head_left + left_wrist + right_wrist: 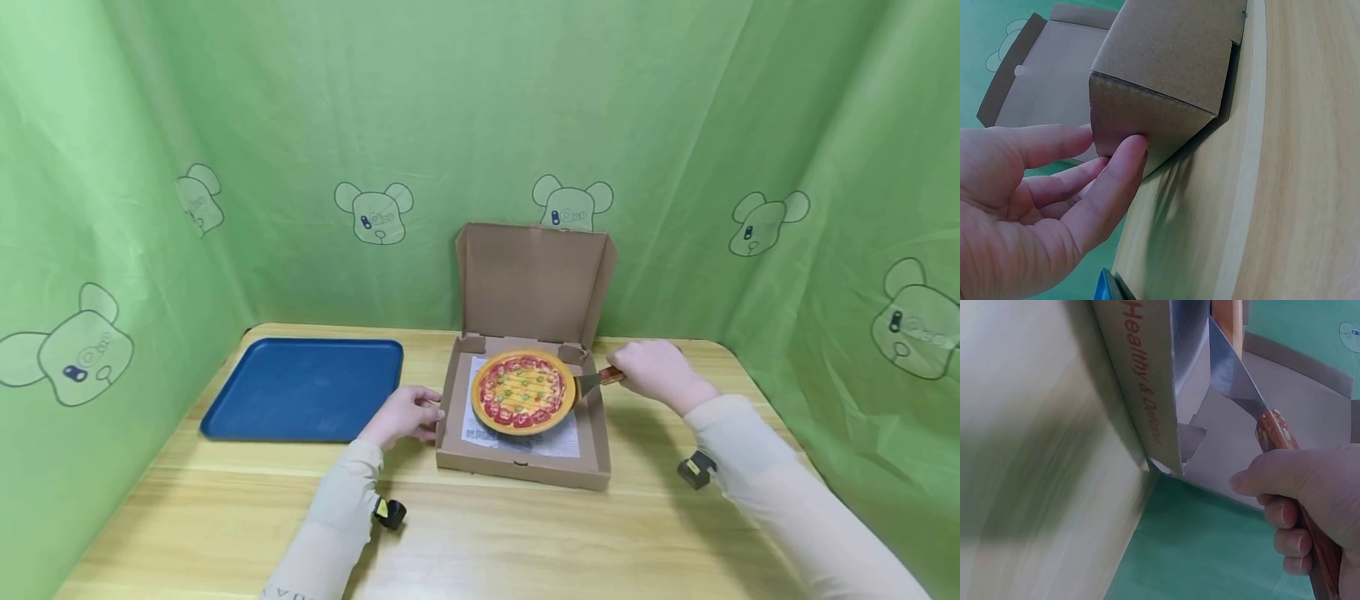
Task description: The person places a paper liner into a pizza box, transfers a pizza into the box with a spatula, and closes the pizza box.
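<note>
A pizza (522, 392) with red and yellow topping is over the open cardboard pizza box (517, 473), its shadow falling on the printed paper lining (476, 433). My right hand (654, 372) grips the wooden handle of a pizza server (1272, 428), seen in the right wrist view with fingers curled round it. The server's metal blade (1235, 375) reaches over the box's right wall to the pizza's edge. At the box's left side, my left hand (405, 414) touches the outer wall with its fingertips (1130, 150), the fingers loosely bent.
The box lid (534, 279) stands raised at the back, near the green curtain (480, 108). A blue tray (307, 387) lies to the left on the wooden table (480, 542). Each sleeve carries a small black wrist camera (392, 513).
</note>
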Demonstrator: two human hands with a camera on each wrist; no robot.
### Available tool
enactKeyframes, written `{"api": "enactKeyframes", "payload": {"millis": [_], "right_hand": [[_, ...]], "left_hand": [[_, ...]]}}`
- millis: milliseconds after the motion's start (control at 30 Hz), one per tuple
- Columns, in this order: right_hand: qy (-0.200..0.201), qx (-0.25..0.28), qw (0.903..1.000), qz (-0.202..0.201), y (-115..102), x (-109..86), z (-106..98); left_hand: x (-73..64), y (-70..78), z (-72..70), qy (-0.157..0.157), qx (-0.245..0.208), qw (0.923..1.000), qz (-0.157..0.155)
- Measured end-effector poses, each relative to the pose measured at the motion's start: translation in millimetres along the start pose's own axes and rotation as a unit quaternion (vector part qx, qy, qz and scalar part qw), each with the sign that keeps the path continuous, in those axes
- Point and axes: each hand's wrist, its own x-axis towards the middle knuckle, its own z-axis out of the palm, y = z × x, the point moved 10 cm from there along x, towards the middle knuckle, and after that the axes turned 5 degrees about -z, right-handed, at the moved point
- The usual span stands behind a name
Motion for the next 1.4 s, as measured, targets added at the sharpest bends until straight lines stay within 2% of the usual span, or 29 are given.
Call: {"api": "enactKeyframes", "payload": {"millis": [267,467,600,833,1133,1400], "right_hand": [[-0.006,-0.001,1.0000,-0.003,-0.1,6.5,5.4],[-0.026,0.003,0.9996,-0.009,-1.3,8.8,9.7],[-0.023,0.003,0.9996,-0.019,-1.1,11.9,9.9],[-0.010,-0.013,0.9990,-0.040,-3.5,22.9,0.6],[-0.009,-0.069,0.9961,-0.055,-14.2,39.6,-20.2],[-0.029,-0.099,0.9925,-0.066,-22.0,50.9,-34.9]], "left_hand": [[0.9,-1.7,0.8,0.002,0.004,1.0000,-0.004],[2.3,-4.9,2.2,-0.001,0.007,0.9999,-0.007],[1.6,-4.2,1.9,0.000,0.004,1.0000,-0.005],[1.5,-3.2,0.2,0.002,0.003,1.0000,-0.005],[-2.1,0.2,-1.2,0.006,0.008,0.9999,-0.005],[0.3,-2.4,0.0,0.004,0.007,0.9999,-0.008]]}}
